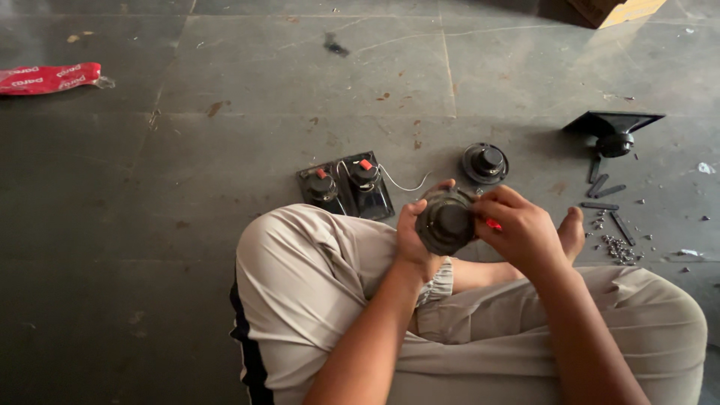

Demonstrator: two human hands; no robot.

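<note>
Both hands work over my lap: left hand [415,238] cups the round black speaker [445,222], right hand [517,229] fingers pinch its rim. 2 speakers [346,187] on the floor [225,150] look finished; screws [619,249] remain loose.

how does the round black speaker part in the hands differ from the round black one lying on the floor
The round black speaker part in the hands is lifted above the lap, gripped by the left hand and right hand; the round black speaker part on the floor lies untouched. The held one is tipped up on edge, the floor one rests flat. The held one looks larger, though it is nearer the camera. Both are dark and circular.
</note>
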